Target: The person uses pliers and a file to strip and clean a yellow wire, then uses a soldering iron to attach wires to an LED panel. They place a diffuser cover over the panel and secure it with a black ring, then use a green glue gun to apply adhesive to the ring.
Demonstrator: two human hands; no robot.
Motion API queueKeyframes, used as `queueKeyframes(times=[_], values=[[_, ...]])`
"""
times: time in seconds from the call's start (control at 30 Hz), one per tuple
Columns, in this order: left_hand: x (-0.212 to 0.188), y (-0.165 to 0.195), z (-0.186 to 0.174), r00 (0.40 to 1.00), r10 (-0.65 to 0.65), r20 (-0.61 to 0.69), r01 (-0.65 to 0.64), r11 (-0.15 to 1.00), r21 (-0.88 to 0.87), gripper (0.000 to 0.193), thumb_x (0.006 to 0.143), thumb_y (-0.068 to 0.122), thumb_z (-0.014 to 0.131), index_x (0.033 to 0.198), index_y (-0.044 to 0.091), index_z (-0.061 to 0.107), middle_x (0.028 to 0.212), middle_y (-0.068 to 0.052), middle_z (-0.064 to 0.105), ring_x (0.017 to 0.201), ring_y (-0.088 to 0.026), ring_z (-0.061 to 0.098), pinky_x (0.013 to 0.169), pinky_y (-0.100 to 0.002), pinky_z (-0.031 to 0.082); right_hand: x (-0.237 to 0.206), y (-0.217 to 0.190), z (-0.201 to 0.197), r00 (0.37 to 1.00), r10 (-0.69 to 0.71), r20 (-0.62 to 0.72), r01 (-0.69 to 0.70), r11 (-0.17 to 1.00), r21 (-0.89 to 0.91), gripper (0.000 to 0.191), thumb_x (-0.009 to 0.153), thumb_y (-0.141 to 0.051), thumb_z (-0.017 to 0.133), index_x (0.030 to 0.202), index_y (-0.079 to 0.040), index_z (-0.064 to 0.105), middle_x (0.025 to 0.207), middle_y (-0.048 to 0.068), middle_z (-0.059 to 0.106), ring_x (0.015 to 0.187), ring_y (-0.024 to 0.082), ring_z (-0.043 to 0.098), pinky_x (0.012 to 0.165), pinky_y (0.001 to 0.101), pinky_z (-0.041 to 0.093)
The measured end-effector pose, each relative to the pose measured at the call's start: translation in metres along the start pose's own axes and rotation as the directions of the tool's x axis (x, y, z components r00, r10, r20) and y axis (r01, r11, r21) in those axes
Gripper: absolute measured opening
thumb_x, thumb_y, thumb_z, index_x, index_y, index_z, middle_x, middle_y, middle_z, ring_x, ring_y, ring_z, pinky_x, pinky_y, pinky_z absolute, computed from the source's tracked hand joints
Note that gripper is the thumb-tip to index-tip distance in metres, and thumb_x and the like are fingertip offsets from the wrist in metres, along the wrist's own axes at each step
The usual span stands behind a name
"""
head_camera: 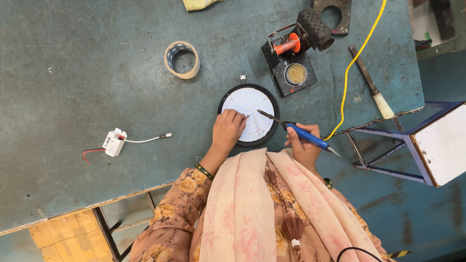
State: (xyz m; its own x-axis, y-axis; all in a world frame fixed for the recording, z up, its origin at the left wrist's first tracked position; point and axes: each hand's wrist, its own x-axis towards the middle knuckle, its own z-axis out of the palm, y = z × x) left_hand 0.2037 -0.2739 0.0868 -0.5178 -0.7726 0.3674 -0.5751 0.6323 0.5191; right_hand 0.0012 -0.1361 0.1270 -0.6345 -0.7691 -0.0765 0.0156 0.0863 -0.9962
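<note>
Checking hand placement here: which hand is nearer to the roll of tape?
Left. The left hand rests on the round LED panel, below and right of the roll of tape. The right hand, holding the soldering iron, is farther right.

tape roll (182, 59) upright-flat on blue-grey table (87, 73) | white driver box (114, 142) with red, black, white wires, left | black iron stand (291, 63) with orange spool, far side | file (373, 85) near right edge | wooden pallet (68, 238) below
</note>
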Motion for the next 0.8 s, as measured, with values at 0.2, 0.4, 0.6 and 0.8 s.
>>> queueKeyframes(times=[0.2, 0.4, 0.6, 0.8], values=[[0.003, -0.001, -0.008, 0.998, 0.018, 0.059, -0.015, 0.999, -0.050, 0.020, 0.086, 0.016, 0.076, 0.105, 0.011, 0.073, 0.095, -0.004, 0.061, 0.094, -0.024, 0.060, 0.078, -0.038, 0.049, 0.001, -0.001, 0.000, 1.000, -0.001, 0.004, 0.001, 1.000, 0.016, 0.031, 0.096, -0.008, 0.077, 0.115, -0.001, 0.053, 0.086, 0.011, 0.067, 0.065, 0.012, 0.064, 0.057, 0.0243, 0.054], [0.001, -0.004, -0.007, 0.994, 0.095, 0.055, -0.095, 0.995, 0.003, 0.009, 0.092, 0.015, 0.073, 0.100, 0.012, 0.072, 0.099, -0.002, 0.063, 0.095, -0.021, 0.061, 0.079, -0.037, 0.051, 0.002, -0.001, -0.001, 1.000, -0.014, 0.000, 0.014, 0.999, 0.031, 0.031, 0.096, -0.008, 0.076, 0.115, -0.001, 0.053, 0.087, 0.011, 0.068, 0.066, 0.012, 0.065, 0.058, 0.0244, 0.055], [0.002, -0.003, -0.006, 0.983, 0.164, 0.077, -0.172, 0.979, 0.112, 0.012, 0.085, 0.014, 0.072, 0.097, 0.014, 0.071, 0.103, 0.000, 0.064, 0.100, -0.021, 0.063, 0.079, -0.035, 0.051, 0.006, -0.006, -0.002, 0.999, 0.031, -0.022, -0.031, 0.999, 0.028, 0.030, 0.095, -0.009, 0.077, 0.113, -0.002, 0.053, 0.082, 0.010, 0.068, 0.061, 0.012, 0.064, 0.054, 0.0240, 0.053], [0.005, 0.002, 0.001, 0.996, 0.083, 0.023, -0.084, 0.993, 0.085, 0.013, 0.086, 0.023, 0.077, 0.094, 0.015, 0.070, 0.096, 0.002, 0.064, 0.093, -0.021, 0.061, 0.076, -0.036, 0.050, 0.011, -0.001, -0.003, 0.991, 0.117, -0.061, -0.114, 0.992, 0.045, 0.029, 0.097, -0.016, 0.076, 0.110, -0.002, 0.054, 0.077, 0.011, 0.068, 0.055, 0.014, 0.065, 0.047, 0.0230, 0.045]])
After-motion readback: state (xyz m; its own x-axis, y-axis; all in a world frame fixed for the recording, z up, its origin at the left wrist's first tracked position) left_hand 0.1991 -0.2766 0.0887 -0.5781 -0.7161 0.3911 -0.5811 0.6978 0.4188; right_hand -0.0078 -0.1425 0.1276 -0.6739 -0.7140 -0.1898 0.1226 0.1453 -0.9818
